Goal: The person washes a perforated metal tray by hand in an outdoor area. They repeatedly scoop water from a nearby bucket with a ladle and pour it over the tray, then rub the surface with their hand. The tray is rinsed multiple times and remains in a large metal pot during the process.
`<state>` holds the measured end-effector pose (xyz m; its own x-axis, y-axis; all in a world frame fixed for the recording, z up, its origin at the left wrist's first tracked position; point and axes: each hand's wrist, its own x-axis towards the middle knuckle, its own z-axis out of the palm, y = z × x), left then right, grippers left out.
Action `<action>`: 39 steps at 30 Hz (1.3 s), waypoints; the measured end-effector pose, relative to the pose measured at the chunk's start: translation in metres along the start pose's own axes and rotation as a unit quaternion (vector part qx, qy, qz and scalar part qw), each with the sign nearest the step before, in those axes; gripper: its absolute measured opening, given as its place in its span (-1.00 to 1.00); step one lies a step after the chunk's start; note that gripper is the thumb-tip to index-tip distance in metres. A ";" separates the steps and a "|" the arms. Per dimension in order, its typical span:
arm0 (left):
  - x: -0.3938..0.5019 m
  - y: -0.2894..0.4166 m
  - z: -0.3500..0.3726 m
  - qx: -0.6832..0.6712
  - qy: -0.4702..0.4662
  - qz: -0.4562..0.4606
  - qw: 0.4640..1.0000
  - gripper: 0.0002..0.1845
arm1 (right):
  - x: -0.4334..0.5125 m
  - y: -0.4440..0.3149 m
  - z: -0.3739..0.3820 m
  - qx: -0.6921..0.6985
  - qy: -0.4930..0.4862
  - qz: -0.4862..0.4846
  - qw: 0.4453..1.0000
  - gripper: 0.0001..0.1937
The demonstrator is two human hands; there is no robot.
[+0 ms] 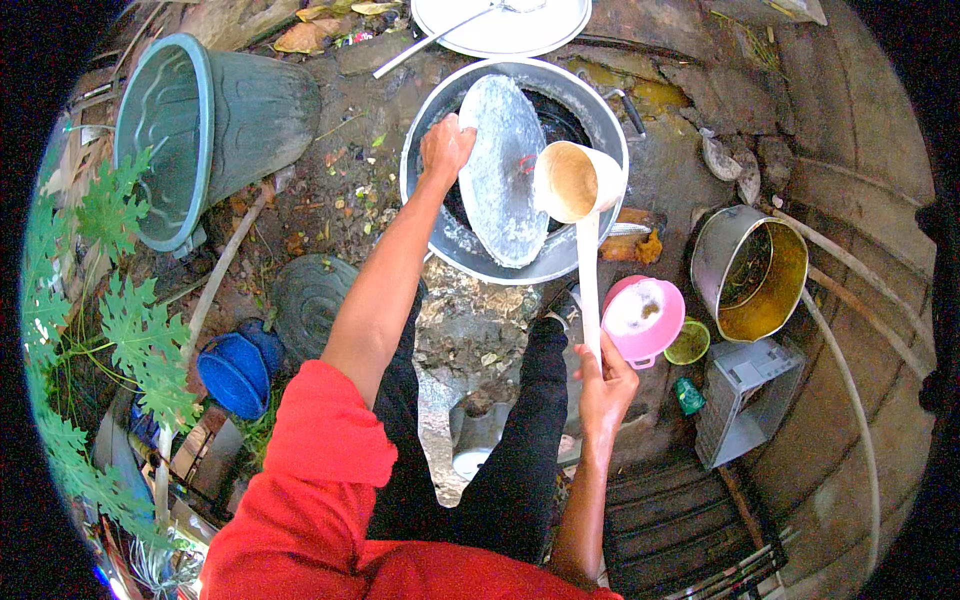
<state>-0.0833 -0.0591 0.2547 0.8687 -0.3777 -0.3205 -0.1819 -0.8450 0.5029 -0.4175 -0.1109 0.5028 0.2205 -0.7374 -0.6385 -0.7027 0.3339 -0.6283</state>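
My left hand (448,150) grips the edge of a round metal disc (501,172), perhaps a steamer plate, covered with white suds or residue. The disc is tilted up on its edge inside a large metal pot (517,279). A small red loop (528,163) shows at its right side. With my right hand (604,386) I hold the long white handle of a plastic water dipper (577,182). The dipper's cup is over the pot's right side, its stained inside facing me; whether it holds water I cannot tell. The pot's dark bottom is partly hidden by the disc.
A white lid (517,30) with a long metal utensil (431,43) lies beyond the pot. Right are a pink basin (664,322) with suds, a stained metal pot (709,262) and a grey crate (750,442). Left are a tipped green bin (259,112) and blue basins (236,375).
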 end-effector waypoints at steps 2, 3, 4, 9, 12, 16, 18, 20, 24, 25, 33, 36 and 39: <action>0.001 0.000 0.000 0.005 -0.006 0.001 1.000 -0.58 | 0.000 0.000 0.001 0.002 0.000 -0.001 1.000 -0.65; 0.002 -0.001 0.000 0.013 -0.009 0.009 1.000 -0.56 | 0.001 0.000 0.001 -0.002 -0.001 0.002 1.000 -0.65; 0.003 -0.002 0.001 0.020 -0.018 0.014 1.000 -0.55 | 0.001 -0.001 0.002 -0.003 -0.001 0.003 1.000 -0.65; 0.003 -0.007 0.007 0.027 0.003 0.047 0.999 -0.53 | 0.000 -0.002 0.004 0.004 -0.002 0.006 1.000 -0.65; -0.001 -0.009 0.011 0.027 0.008 0.038 0.999 -0.53 | 0.000 -0.002 0.004 0.010 -0.005 0.005 1.000 -0.65; -0.006 -0.007 0.011 0.024 0.035 0.009 0.999 -0.56 | 0.002 -0.002 0.004 0.012 -0.001 0.007 1.000 -0.65; -0.005 -0.004 0.009 0.031 0.040 -0.001 0.999 -0.58 | 0.002 -0.001 0.004 0.014 0.003 0.006 1.000 -0.65; 0.000 0.000 0.007 0.047 0.047 0.000 0.998 -0.59 | 0.002 0.000 0.003 0.020 0.003 -0.002 1.000 -0.65; 0.020 0.011 0.005 0.076 0.064 0.019 0.995 -0.61 | 0.001 0.002 0.000 0.009 -0.003 0.008 1.000 -0.65; 0.026 0.013 0.004 0.083 0.073 0.036 0.993 -0.60 | 0.001 0.002 -0.001 0.015 -0.001 0.008 1.000 -0.65; 0.060 0.033 0.006 0.215 0.007 0.040 0.976 -0.59 | -0.002 0.010 -0.001 -0.001 -0.004 0.020 1.000 -0.65; 0.070 0.045 0.008 0.249 -0.012 0.012 0.968 -0.61 | -0.002 0.013 -0.001 0.004 -0.005 0.022 1.000 -0.66; 0.076 0.051 0.008 0.262 -0.043 -0.027 0.964 -0.62 | 0.000 0.015 -0.002 0.006 -0.007 0.022 1.000 -0.67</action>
<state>-0.0305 -0.1339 0.2493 0.8460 -0.3383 -0.4121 -0.3641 -0.9312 0.0172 -0.4296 -0.1066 0.4940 0.1996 -0.7135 -0.6716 -0.7034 0.3729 -0.6051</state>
